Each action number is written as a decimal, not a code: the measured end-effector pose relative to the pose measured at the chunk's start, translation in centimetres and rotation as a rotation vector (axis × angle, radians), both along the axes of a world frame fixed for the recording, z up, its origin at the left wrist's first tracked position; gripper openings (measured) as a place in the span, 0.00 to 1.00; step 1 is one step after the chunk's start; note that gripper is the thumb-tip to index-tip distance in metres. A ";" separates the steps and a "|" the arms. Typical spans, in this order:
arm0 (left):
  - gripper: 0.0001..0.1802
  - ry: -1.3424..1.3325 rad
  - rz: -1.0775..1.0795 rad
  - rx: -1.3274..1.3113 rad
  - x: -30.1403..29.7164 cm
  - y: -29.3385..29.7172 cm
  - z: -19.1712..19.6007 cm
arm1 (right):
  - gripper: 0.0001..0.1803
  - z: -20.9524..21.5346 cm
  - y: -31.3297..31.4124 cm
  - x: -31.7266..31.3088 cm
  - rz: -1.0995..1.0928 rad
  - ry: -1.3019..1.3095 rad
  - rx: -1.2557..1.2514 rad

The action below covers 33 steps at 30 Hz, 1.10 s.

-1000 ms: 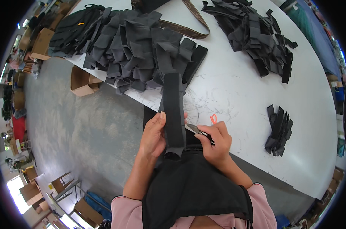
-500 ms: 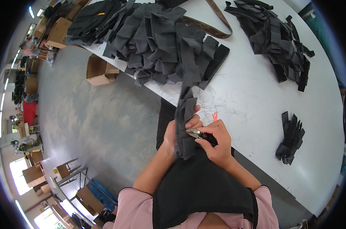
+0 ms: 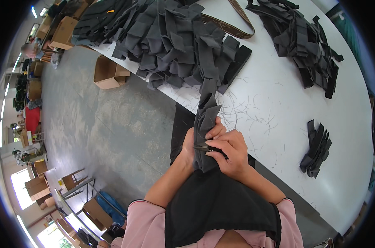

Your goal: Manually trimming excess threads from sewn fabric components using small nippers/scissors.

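My left hand (image 3: 189, 146) is closed around a strip of dark grey folded fabric (image 3: 205, 118), its fingertips curling over the right side. The strip hangs in front of my black apron, and its far end reaches toward the big fabric pile. In my right hand (image 3: 233, 152) is a small pair of thread snips (image 3: 202, 148), pinched between thumb and fingers. The blades point left and lie against the fabric, close to the left fingers. Whether they touch a thread is too small to see.
A large heap of grey fabric pieces (image 3: 166, 45) covers the white table's (image 3: 274, 124) far left. Another dark pile (image 3: 303, 49) lies far right, with a small bundle (image 3: 315, 149) nearer. Loose threads (image 3: 253, 109) are scattered between. A cardboard box (image 3: 109, 74) stands on the floor.
The snips have turned and moved slightly left onto the fabric, their blades now closer together. A pinkish-orange bit beyond the right hand is out of sight. The left hand keeps its hold.
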<state>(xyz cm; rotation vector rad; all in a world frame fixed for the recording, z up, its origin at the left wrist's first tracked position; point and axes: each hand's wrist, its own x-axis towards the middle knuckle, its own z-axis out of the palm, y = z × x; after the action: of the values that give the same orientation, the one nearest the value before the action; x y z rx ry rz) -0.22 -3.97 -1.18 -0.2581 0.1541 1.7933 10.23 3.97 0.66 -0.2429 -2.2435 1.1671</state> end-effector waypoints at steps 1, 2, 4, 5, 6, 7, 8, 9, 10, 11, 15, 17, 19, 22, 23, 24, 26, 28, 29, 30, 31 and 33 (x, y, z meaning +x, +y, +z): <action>0.12 0.005 0.001 -0.025 0.1 0.0 0.1 | 0.18 0.0 -0.1 0.0 -0.007 0.006 0.003; 0.12 0.009 0.002 -0.050 0.2 0.0 0.2 | 0.18 0.0 -0.1 -0.1 -0.008 0.004 0.003; 0.12 0.026 0.010 -0.058 0.2 0.1 0.3 | 0.17 0.1 -0.3 -0.2 -0.034 0.016 0.032; 0.12 0.044 0.019 -0.067 0.2 0.1 0.4 | 0.17 0.1 -0.4 -0.2 -0.035 0.015 0.033; 0.12 0.043 0.017 -0.065 0.3 0.1 0.4 | 0.17 0.0 -0.5 -0.2 -0.040 0.015 0.040; 0.12 0.050 0.024 -0.075 0.3 0.1 0.4 | 0.17 -0.1 -0.6 -0.1 -0.045 0.016 0.046; 0.13 0.057 0.031 -0.084 0.4 0.1 0.4 | 0.17 -0.3 -0.7 -0.1 -0.046 0.016 0.047; 0.13 0.056 0.030 -0.082 0.4 0.2 0.5 | 0.16 -0.4 -0.7 -0.1 -0.045 0.014 0.043; 0.13 0.032 0.032 -0.087 0.4 0.2 0.7 | 0.16 -0.5 -0.7 -0.1 -0.045 0.012 0.038; 0.13 0.007 0.034 -0.092 0.5 0.2 0.7 | 0.16 -0.4 -0.7 0.0 -0.046 0.011 0.039; 0.13 0.028 0.025 -0.077 0.3 0.1 0.5 | 0.15 -0.3 -0.6 0.3 -0.049 0.019 -0.026; 0.13 0.080 0.046 -0.100 0.4 0.1 0.2 | 0.15 -0.3 -0.6 0.6 -0.070 0.047 -0.064; 0.13 0.070 0.047 -0.118 0.2 0.0 -0.3 | 0.14 0.4 -0.4 0.7 -0.059 0.034 -0.195; 0.13 0.079 0.053 -0.214 0.2 -0.1 -0.4 | 0.12 0.1 -0.7 0.4 0.008 -0.105 -0.295; 0.13 0.097 0.063 -0.294 0.2 -0.1 -0.4 | 0.12 0.3 -0.5 0.5 0.007 -0.103 -0.288; 0.13 0.099 0.063 -0.286 0.1 -0.2 -0.3 | 0.14 0.6 -0.3 0.8 -0.018 -0.121 -0.355; 0.15 0.370 0.048 -0.587 0.3 -0.6 0.1 | 0.15 0.8 0.0 0.9 -0.046 -0.143 -0.418; 0.18 0.486 0.008 -0.761 0.8 -0.4 1.7 | 0.17 1.0 0.3 0.1 0.011 -0.117 -0.563; 0.20 0.603 -0.032 -0.940 1.0 -0.3 2.2 | 0.18 0.5 0.2 -0.2 0.040 -0.214 -0.573; 0.20 0.604 -0.038 -0.929 1.3 -0.5 1.7 | 0.18 0.2 0.0 0.0 0.030 -0.215 -0.566; 0.22 0.516 0.070 -0.772 1.4 -0.9 1.1 | 0.17 0.2 -0.2 0.2 0.050 -0.258 -0.716; 0.29 0.403 0.073 -0.491 0.8 -2.1 0.3 | 0.14 0.9 0.1 0.2 0.087 -0.245 -0.910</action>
<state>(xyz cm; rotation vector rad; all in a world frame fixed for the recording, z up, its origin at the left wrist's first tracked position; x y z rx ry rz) 0.56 -6.06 -0.85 -0.2472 0.8860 1.8423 10.46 4.04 1.53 -0.6705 -1.7600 2.2445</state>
